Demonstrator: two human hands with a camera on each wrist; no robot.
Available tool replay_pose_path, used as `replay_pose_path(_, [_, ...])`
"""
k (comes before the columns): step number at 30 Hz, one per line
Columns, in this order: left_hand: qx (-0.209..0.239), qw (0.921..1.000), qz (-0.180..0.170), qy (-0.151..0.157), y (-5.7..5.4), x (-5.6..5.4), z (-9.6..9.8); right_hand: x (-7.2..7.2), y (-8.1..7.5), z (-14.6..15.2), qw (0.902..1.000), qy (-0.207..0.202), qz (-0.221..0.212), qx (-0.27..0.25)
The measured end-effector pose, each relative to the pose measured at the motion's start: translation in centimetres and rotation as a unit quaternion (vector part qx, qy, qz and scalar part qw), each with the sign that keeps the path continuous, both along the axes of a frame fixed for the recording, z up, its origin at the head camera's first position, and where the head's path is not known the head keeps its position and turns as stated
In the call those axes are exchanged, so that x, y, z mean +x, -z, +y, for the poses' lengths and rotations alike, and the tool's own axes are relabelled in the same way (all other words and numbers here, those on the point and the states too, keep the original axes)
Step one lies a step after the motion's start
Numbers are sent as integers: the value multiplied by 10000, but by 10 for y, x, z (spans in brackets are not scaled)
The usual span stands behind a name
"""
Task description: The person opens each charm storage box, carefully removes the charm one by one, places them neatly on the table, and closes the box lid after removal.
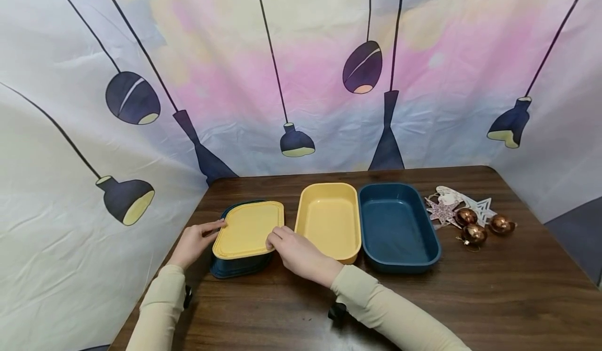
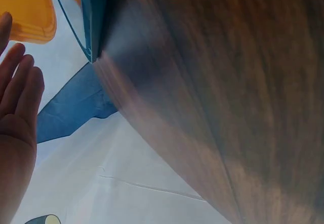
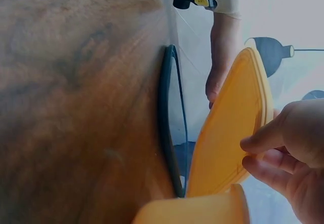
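Observation:
A yellow lid (image 1: pixel 251 228) is raised at a slant over a dark blue lid (image 1: pixel 242 268) on the left of the table. My right hand (image 1: pixel 301 252) pinches the yellow lid at its near right corner. In the right wrist view, the thumb and fingers of my right hand (image 3: pixel 298 155) meet at the lid's edge (image 3: pixel 228 127). My left hand (image 1: pixel 193 241) is at the lid's left edge, fingertips right at the rim. The left wrist view shows the left hand (image 2: pixel 17 97) with straight fingers beside the yellow lid (image 2: pixel 30 13).
A deep yellow container (image 1: pixel 326 220) stands right of the lids, with a blue container (image 1: pixel 397 228) beside it. Farther right lie several brown shiny baubles (image 1: pixel 474 233), a pink star (image 1: pixel 442 211) and a white star ornament (image 1: pixel 481 208). A printed cloth (image 1: pixel 320 105) hangs behind the table.

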State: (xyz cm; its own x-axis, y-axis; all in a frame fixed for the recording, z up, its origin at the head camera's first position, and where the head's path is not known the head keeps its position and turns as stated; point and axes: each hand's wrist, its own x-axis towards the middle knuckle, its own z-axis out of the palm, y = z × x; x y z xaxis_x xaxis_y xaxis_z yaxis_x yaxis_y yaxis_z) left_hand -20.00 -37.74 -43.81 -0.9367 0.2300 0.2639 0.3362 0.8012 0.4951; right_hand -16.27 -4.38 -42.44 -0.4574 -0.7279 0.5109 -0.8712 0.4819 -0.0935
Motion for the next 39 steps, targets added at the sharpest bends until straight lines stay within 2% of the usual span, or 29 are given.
replay_pose_path(5, [1, 9990, 436, 43, -5, -1, 3, -4, -12, 7, 9999, 1, -5, -122])
replay_pose_path(11, [72, 9975, 703, 8, -14, -3, 8, -11, -30, 18, 9997, 115, -129, -182])
replay_pose_path(22, [-14, 9917, 1285, 46, -35, 2, 19, -21, -60, 32, 9977, -147, 26, -664])
replay_pose_path(28, [263, 9834, 1792, 90, -48, 6, 29, -24, -83, 43, 9939, -309, -48, -1054])
replay_pose_path(32, [193, 9759, 2171, 23, -56, 9, 37, -29, -97, 53, 9919, -380, 14, -1209])
replay_pose_path(39, [227, 9656, 2590, -83, -73, 13, 52, -34, -114, 68, 9862, -507, 223, -1561])
